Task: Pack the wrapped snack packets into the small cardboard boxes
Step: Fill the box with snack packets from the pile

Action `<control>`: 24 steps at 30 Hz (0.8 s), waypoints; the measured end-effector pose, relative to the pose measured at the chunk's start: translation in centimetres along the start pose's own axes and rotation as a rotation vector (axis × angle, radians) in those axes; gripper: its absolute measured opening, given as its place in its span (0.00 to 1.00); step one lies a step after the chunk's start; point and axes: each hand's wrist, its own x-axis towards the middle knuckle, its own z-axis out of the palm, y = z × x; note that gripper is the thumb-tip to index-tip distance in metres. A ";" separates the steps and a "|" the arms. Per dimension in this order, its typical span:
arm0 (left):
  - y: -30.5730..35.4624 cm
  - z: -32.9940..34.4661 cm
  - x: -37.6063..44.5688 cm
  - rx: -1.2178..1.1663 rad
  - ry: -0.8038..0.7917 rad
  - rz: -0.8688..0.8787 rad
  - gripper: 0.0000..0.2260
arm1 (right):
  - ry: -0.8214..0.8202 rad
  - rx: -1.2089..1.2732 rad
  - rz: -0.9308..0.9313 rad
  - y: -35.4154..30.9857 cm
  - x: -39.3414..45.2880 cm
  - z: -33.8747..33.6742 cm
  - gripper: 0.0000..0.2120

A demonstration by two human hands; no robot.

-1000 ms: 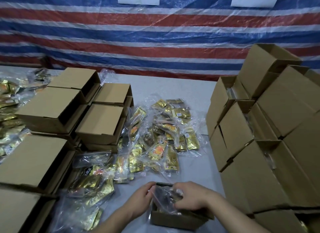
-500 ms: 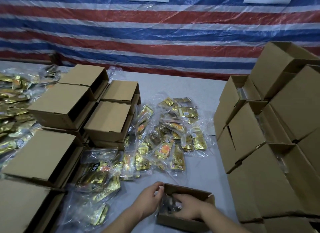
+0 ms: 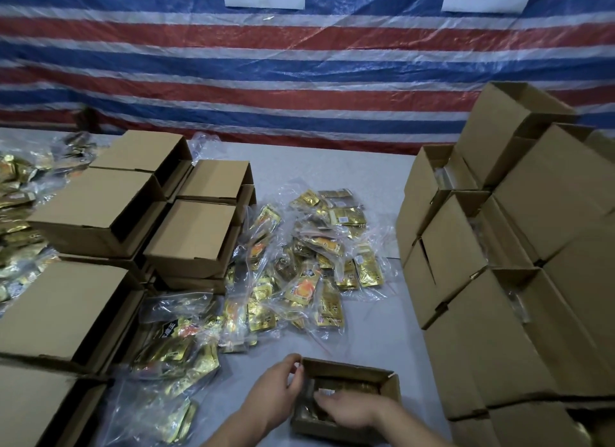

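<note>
One open box point(image 3: 346, 373), long axis left-right

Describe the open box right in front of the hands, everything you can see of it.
The open box is small, plain brown cardboard, lying flat on the grey table near its front edge, top open. Gold packets in clear plastic lie inside. The left hand grips its left wall; the right hand reaches inside, pressing on the contents.

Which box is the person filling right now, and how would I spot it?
Look at the grey table, at its near edge between the two cardboard stacks. The small open box sits there alone, top facing up. Unlike the others, both hands touch it: left hand on its rim, right hand inside.
</note>
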 end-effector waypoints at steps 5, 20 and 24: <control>0.4 -0.3 0.0 -0.005 -0.006 -0.014 0.13 | 0.239 0.003 -0.102 0.4 -0.7 -0.7 0.21; 1.5 1.5 0.0 0.098 -0.005 -0.115 0.17 | 0.065 0.064 0.092 0.5 0.7 -0.8 0.28; 1.7 2.5 0.6 0.056 0.020 -0.305 0.14 | 0.098 0.025 0.080 0.1 1.0 -0.2 0.28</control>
